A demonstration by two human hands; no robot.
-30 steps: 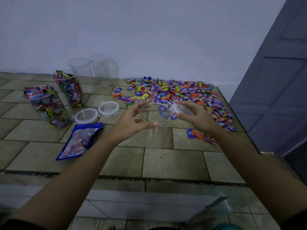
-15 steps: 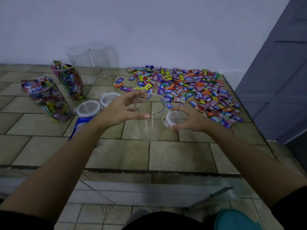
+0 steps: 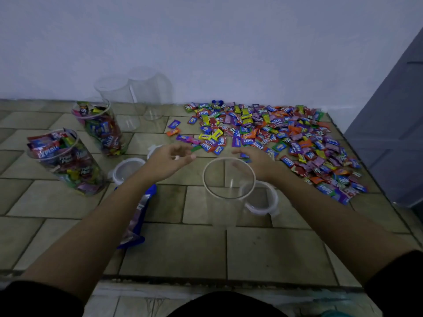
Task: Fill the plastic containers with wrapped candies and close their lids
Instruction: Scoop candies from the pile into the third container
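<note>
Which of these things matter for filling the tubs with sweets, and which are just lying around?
For the job: empty container, lid beside it, candies, filled containers, spare containers, spare lids.
Lying about: blue bag, door.

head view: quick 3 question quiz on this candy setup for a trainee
1. True or false: the front container is already filled.
2. Multiple choice: the loose lid nearest it lies A) beside it on the person's right, B) on its rim, C) inside it.
3. How many filled containers stand at the left?

Key: 1 false, it is empty; 2 A; 3 two, both without lids.
</note>
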